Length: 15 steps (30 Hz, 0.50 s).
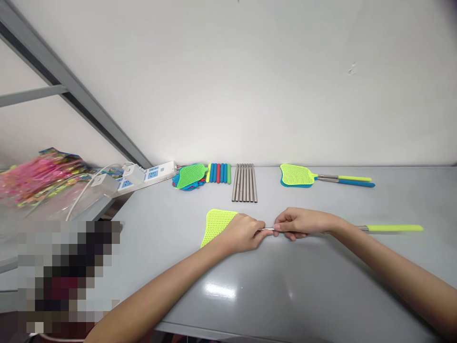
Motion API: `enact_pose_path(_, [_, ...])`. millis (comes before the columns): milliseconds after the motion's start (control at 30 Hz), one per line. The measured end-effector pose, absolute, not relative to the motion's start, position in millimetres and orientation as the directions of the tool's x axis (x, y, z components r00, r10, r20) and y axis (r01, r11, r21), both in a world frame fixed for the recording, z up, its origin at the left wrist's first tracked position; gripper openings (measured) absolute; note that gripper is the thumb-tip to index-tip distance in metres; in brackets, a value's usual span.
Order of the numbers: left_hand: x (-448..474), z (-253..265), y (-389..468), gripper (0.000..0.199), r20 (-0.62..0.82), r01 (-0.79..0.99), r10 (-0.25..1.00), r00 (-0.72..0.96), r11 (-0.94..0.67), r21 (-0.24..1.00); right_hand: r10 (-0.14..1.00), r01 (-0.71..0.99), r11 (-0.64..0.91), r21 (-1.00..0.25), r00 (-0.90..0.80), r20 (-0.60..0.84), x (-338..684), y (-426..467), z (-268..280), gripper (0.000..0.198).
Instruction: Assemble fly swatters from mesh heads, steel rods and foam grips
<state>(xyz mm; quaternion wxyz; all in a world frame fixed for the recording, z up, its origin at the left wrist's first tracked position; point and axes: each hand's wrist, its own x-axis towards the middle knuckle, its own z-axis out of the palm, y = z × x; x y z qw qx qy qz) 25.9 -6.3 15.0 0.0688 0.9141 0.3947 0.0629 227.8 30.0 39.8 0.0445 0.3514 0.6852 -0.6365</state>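
Note:
A fly swatter (218, 225) with a yellow perforated head, a thin metal rod and a yellow grip lies across the front of the grey table. My left hand (246, 232) is closed around the rod close to the head and covers the neck. Just to the right, my right hand (294, 223) pinches the same rod between thumb and fingers. The yellow grip (394, 228) sticks out to the right beyond my right forearm, slightly blurred. Between the two hands a short piece of bare metal shows.
Toward the wall lie stacked swatter heads (193, 176), several coloured grips (218, 173) and a row of metal rods (244, 183). Two swatters (298, 175) with rods and grips lie at the back right. A power strip (153, 176) with plugs and pink packaged goods (39, 176) are at left.

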Motion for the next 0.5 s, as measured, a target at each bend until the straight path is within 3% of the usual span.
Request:
enact_pose_path(300, [24.1, 14.3, -5.1, 0.046, 0.05, 0.696, 0.715, 0.697, -0.692, 0.193, 0.423, 0.679, 0.092, -0.728, -0.689, -0.589, 245.3, 36.7, 55.5, 0.033])
enact_pose_path(500, [24.9, 14.8, -5.8, 0.047, 0.065, 0.72, 0.742, 0.667, -0.665, 0.2, 0.454, 0.74, 0.111, -0.663, -0.631, -0.629, 259.7, 43.7, 57.0, 0.032])
